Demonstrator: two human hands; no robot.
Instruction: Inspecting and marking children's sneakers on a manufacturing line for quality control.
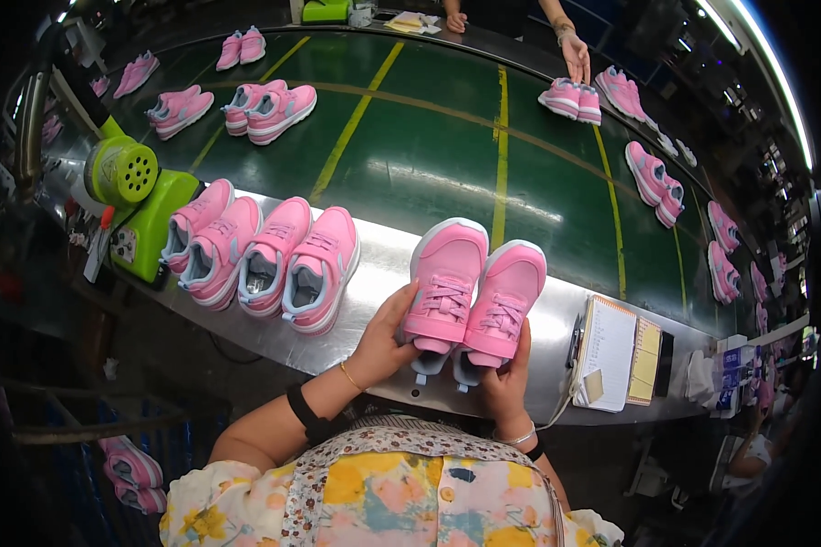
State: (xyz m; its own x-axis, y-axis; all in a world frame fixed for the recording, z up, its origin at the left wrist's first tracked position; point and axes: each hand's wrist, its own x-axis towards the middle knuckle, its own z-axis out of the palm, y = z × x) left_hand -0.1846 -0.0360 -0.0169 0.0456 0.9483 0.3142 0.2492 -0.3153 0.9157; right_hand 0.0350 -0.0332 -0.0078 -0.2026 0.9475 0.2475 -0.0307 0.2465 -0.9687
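Side by side in front of me is a pair of pink sneakers with white soles, toes pointing away. My left hand is closed around the heel side of the left sneaker. Around the outer heel of the right sneaker my right hand is closed. Light blue heel loops hang toward me, and most of my fingers are hidden under the shoes. To the left on the metal ledge, two more pairs of pink sneakers stand in a row.
Beyond the ledge runs a green belt with yellow lines, carrying several pink pairs. A green machine stands left. An open notebook and a pen lie right. Across the belt, another person's hand touches a pink pair.
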